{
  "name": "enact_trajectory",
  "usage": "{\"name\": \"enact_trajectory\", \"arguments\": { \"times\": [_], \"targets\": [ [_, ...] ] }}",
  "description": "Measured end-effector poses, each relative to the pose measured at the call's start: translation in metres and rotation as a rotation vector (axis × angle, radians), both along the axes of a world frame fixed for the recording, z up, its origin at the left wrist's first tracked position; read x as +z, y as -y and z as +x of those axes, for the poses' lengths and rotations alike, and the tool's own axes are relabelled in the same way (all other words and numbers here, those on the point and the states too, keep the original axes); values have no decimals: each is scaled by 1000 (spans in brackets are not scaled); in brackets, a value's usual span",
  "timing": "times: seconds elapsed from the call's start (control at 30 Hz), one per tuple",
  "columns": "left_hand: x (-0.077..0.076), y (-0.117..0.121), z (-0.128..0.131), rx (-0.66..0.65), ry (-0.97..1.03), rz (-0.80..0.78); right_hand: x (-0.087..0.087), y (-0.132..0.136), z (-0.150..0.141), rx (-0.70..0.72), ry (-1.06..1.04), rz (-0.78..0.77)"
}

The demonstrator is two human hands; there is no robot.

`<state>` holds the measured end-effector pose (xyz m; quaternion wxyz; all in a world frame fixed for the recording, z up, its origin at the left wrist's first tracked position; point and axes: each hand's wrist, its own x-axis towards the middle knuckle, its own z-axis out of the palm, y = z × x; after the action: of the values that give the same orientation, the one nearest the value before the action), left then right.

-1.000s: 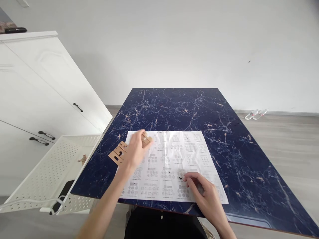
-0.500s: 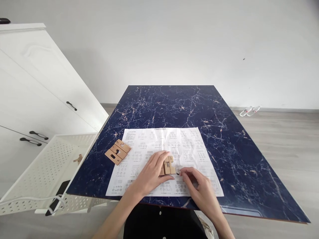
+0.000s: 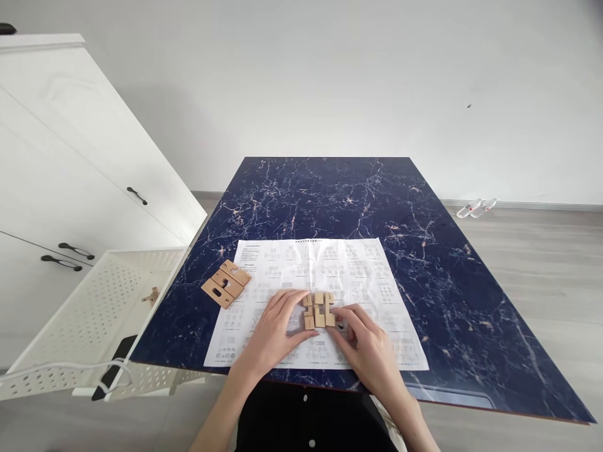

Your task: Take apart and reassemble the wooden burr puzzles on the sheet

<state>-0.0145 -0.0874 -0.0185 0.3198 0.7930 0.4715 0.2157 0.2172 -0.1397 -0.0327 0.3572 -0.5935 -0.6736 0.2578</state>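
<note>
Several notched wooden puzzle pieces (image 3: 319,319) stand side by side on a printed sheet (image 3: 372,267), between my two hands. My left hand (image 3: 276,329) curves around their left side, fingertips at the upper left piece and thumb along the near edge. My right hand (image 3: 367,342) is at the right end, with index finger and thumb against the rightmost piece; its other fingers are curled. A dark mark shows on the top of that piece. Farther left, flat wooden pieces (image 3: 226,284) with cut-outs and black numbers lie together, partly over the sheet's edge.
The sheet lies on a blue marbled table (image 3: 330,194), near its front edge. At the left stand a white cabinet (image 3: 85,157) and a perforated white basket (image 3: 108,295) with a small wooden piece (image 3: 151,296) inside. Clear slippers (image 3: 477,208) are on the floor by the wall.
My right hand has moved left from beside the pieces to touch the right end. The pieces now show as a wider row, less covered by my left hand. The view has shifted slightly.
</note>
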Motion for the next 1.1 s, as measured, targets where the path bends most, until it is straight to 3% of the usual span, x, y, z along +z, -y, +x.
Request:
{"name": "enact_trajectory", "arguments": {
  "times": [0.33, 0.5, 0.73, 0.87, 1.1],
  "targets": [
    [7, 5, -3, 103, 158, -81, 7, 5, 3, -66, -272, -32],
    [17, 4, -2, 177, 384, -182, 1, 8, -2, -121, -377, -104],
    [25, -4, -5, 355, 680, -349, 4, 6, -1, -128, -279, -30],
    [24, -7, -7, 289, 737, -480, 4, 6, 0, -149, -275, -13],
    [24, -9, -6, 198, 698, -562, -4, 11, 1, -213, -348, -200]
  ]
}}
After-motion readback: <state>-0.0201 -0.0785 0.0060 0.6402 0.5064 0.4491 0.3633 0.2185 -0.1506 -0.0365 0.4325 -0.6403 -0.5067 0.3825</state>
